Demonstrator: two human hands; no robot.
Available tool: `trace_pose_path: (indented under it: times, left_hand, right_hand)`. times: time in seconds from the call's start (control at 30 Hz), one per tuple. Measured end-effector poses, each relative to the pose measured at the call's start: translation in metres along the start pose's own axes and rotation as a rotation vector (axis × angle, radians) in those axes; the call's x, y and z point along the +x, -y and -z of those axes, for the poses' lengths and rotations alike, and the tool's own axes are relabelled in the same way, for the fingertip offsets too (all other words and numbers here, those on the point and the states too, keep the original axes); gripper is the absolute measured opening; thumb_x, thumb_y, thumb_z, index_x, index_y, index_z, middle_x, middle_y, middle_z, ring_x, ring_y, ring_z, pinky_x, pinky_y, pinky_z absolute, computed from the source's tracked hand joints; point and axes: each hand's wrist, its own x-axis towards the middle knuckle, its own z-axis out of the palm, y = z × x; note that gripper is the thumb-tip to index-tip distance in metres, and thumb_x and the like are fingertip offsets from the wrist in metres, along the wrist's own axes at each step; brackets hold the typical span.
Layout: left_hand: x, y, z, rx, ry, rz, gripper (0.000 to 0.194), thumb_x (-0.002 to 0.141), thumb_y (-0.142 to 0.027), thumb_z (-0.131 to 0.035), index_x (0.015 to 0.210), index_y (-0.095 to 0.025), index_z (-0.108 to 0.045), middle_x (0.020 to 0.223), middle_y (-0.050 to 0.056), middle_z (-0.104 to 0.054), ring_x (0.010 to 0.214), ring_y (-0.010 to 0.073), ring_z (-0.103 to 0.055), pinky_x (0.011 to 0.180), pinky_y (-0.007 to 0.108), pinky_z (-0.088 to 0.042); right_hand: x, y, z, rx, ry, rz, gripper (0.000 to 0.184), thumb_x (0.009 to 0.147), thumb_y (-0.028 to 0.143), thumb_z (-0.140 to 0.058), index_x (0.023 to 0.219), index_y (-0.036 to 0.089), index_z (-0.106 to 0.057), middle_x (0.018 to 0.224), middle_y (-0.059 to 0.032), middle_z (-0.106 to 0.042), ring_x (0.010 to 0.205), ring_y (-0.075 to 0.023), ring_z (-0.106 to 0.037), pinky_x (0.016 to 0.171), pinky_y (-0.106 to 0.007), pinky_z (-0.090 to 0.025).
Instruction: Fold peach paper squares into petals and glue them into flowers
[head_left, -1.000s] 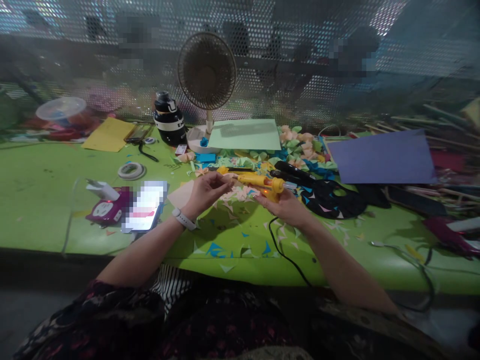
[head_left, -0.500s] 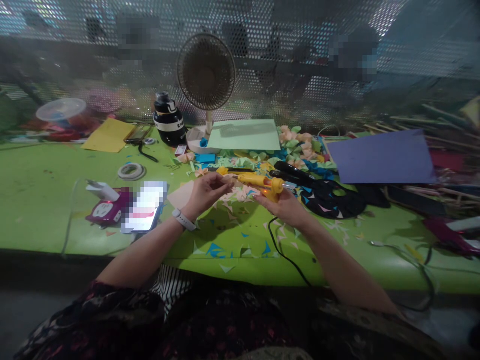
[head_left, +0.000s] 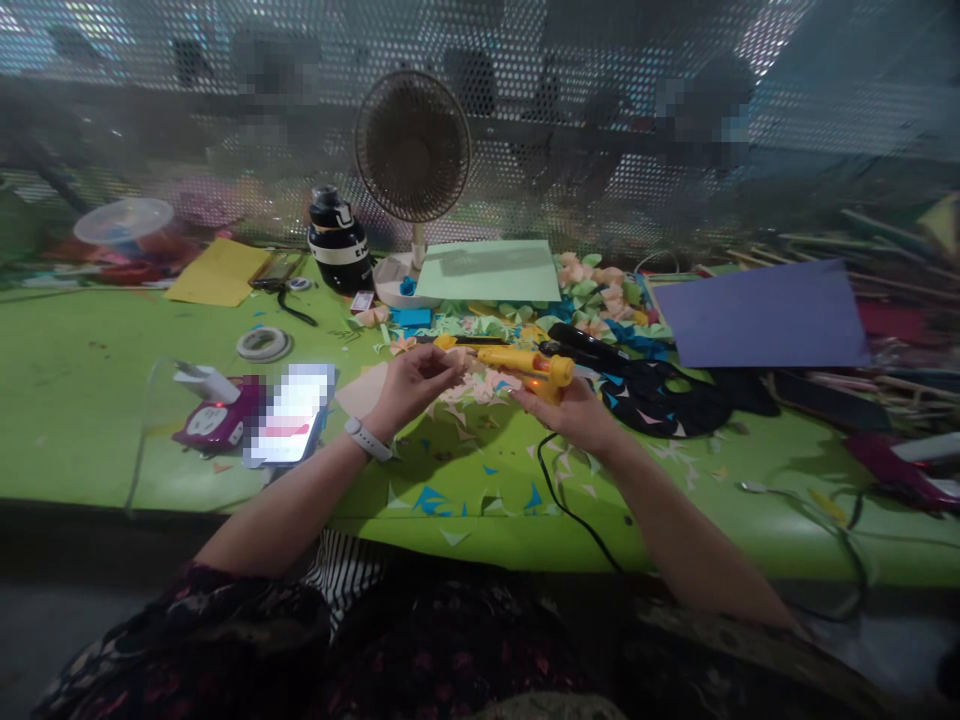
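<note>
My right hand (head_left: 574,408) is wrapped around the handle of a yellow hot glue gun (head_left: 525,362), on which a small orange light glows. The gun's nozzle points left, toward the fingertips of my left hand (head_left: 420,385). Those fingers are pinched on a small peach paper piece (head_left: 459,357), mostly hidden by the fingers and close to the nozzle. I cannot tell whether nozzle and paper touch. A black cord (head_left: 564,508) hangs from the gun across the green table (head_left: 450,480). Peach paper scraps (head_left: 484,387) lie beneath both hands.
Left stand a glowing phone (head_left: 291,415), a purple power socket block (head_left: 217,420) and a tape roll (head_left: 262,344). Behind are a black bottle (head_left: 339,245), a fan (head_left: 412,145), a pale green sheet (head_left: 491,270) and paper flowers (head_left: 600,285). Right lie a black mask-shaped item (head_left: 667,400) and a purple sheet (head_left: 765,315).
The glue gun has shifted and turned slightly in my right hand. The clear stick that showed at its rear is no longer visible. My left hand has barely moved.
</note>
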Motion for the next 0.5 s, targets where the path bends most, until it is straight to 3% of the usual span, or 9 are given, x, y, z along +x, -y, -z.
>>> trace_pose_path:
  times: [0.17,0.33,0.4,0.5]
  left_hand:
    - [-0.001,-0.003,0.0,-0.02,0.031,0.007,0.027,0.08,-0.04,-0.075,0.077,-0.015,-0.064,0.073,0.004,-0.068,0.068,0.0132,-0.065,0.062,0.025,-0.053]
    - [-0.001,-0.004,0.001,0.016,0.016,0.003,0.03,0.078,-0.041,-0.076,0.072,-0.015,-0.061,0.071,0.003,-0.069,0.064,0.0132,-0.065,0.058,0.023,-0.05]
    - [0.0,-0.004,0.001,0.028,0.008,0.03,0.03,0.077,-0.042,-0.077,0.074,-0.015,-0.063,0.071,0.004,-0.069,0.066,0.014,-0.067,0.059,0.023,-0.052]
    - [0.001,-0.001,0.0,-0.072,0.007,0.093,0.034,0.074,-0.045,-0.078,0.076,-0.015,-0.063,0.07,0.004,-0.071,0.07,0.0173,-0.071,0.062,0.025,-0.056]
  right_hand:
    - [-0.006,0.015,0.012,0.028,-0.142,0.005,0.032,0.073,0.044,-0.079,0.094,0.022,-0.068,0.084,-0.0057,-0.07,0.093,-0.0274,-0.068,0.071,-0.037,-0.059]
    - [-0.016,0.018,0.039,-0.068,-0.29,0.146,0.039,0.073,0.05,-0.077,0.096,0.022,-0.064,0.09,-0.0043,-0.07,0.093,-0.0244,-0.067,0.074,-0.033,-0.058]
    - [-0.025,0.012,0.058,-0.188,-0.376,0.188,0.038,0.075,0.052,-0.074,0.097,0.022,-0.063,0.094,-0.0046,-0.07,0.09,-0.0224,-0.067,0.077,-0.033,-0.057]
    - [-0.048,-0.004,0.093,-0.543,-0.567,0.154,0.036,0.078,0.054,-0.07,0.094,0.022,-0.061,0.09,-0.0054,-0.069,0.083,-0.0226,-0.066,0.078,-0.037,-0.054]
